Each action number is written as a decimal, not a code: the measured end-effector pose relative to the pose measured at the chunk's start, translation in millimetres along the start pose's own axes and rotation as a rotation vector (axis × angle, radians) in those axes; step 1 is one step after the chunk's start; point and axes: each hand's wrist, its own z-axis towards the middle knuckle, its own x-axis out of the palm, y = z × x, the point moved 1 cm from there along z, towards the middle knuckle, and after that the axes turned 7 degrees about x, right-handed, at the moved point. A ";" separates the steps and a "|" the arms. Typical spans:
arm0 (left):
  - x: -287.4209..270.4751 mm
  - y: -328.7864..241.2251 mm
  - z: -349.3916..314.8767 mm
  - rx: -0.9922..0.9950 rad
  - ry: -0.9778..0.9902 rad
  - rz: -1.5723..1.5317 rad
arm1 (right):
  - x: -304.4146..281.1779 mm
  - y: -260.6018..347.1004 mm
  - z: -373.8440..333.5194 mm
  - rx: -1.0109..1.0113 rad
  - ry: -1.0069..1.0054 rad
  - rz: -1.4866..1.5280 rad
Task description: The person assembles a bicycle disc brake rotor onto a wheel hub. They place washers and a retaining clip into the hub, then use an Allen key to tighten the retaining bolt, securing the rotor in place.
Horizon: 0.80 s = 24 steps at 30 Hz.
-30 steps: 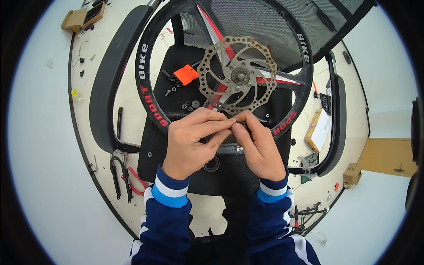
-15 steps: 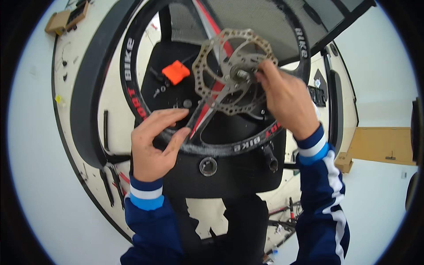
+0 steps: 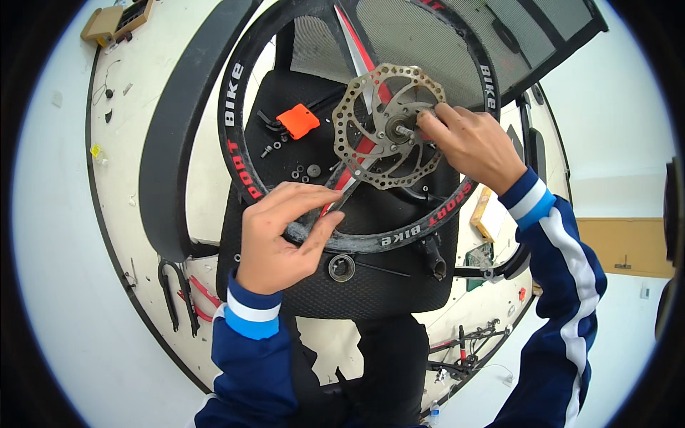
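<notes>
My right grip (image 3: 478, 144) is sitting at the right side of the brake disc (image 3: 383, 133), its thumb and fingertips drawn together beside the axle (image 3: 404, 131); I cannot tell whether they are pinching something small. My left grip (image 3: 284, 234) is hanging spread, with a gap between thumb and fingers, over the lower left of the wheel (image 3: 347, 244); its tips are pointing at a red-and-white striped spoke (image 3: 348, 181), and I cannot tell whether they are touching it. The brake disc is lying face up around the axle, at the middle of the wheel, which is lying flat across a black chair seat (image 3: 335, 298). Left of the disc, within the wheel's outline, an orange hex-key holder (image 3: 298, 121) is resting with black keys (image 3: 270, 122) jutting out, and below it a small bolt (image 3: 267, 151), some nuts (image 3: 298, 171) and a gray washer (image 3: 314, 170) are lying scattered. Nearer me, a metal ring (image 3: 332, 269) is resting on the seat, with a thin rod (image 3: 383, 270) beside it and a black tube (image 3: 433, 258) farther right. Beyond the wheel a mesh backrest (image 3: 449, 46) is slanting, and a padded armrest (image 3: 171, 128) is flanking the left. On the floor (image 3: 121, 167), a black fork (image 3: 191, 307) is lying left, a bicycle frame (image 3: 463, 349) lower right.
</notes>
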 end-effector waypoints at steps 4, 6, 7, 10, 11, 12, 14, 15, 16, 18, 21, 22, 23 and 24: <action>20.1 -18.2 31.4 0.188 -0.075 0.091 | -6.3 6.5 0.5 0.060 0.007 0.086; 30.6 -24.7 52.5 0.256 -0.094 0.166 | -4.4 23.2 -0.7 0.211 -0.016 0.200; 36.3 -23.1 60.0 0.272 -0.095 0.220 | -1.7 29.7 -2.0 0.263 -0.032 0.236; 63.4 -14.7 73.5 0.220 -0.049 0.300 | -1.6 44.7 -6.3 0.377 -0.056 0.312; 73.6 -11.3 78.1 0.225 -0.068 0.308 | -3.9 48.4 -5.3 0.405 -0.051 0.344; 84.4 -9.9 83.9 0.205 -0.123 0.323 | -5.4 49.2 -4.6 0.434 -0.043 0.368; 92.1 -6.5 85.0 0.195 -0.172 0.372 | -10.8 50.8 2.8 0.454 -0.040 0.421; 93.6 -4.5 83.4 0.182 -0.164 0.378 | -11.8 53.2 0.8 0.470 -0.013 0.427; 92.9 -1.8 83.8 0.169 -0.156 0.387 | -10.8 54.7 -2.3 0.485 0.013 0.433; 98.0 2.0 85.8 0.204 -0.208 0.390 | -9.2 54.1 -7.3 0.474 -0.002 0.429; 104.4 5.9 84.1 0.231 -0.247 0.398 | -9.8 52.7 -9.4 0.482 -0.014 0.420; 105.2 6.1 83.8 0.226 -0.253 0.408 | -11.4 53.6 -11.0 0.492 -0.026 0.449; 106.1 6.0 84.2 0.222 -0.258 0.417 | -16.1 53.9 -12.3 0.503 -0.039 0.476; 106.2 6.8 84.7 0.219 -0.267 0.427 | -20.3 54.6 -12.8 0.511 -0.052 0.501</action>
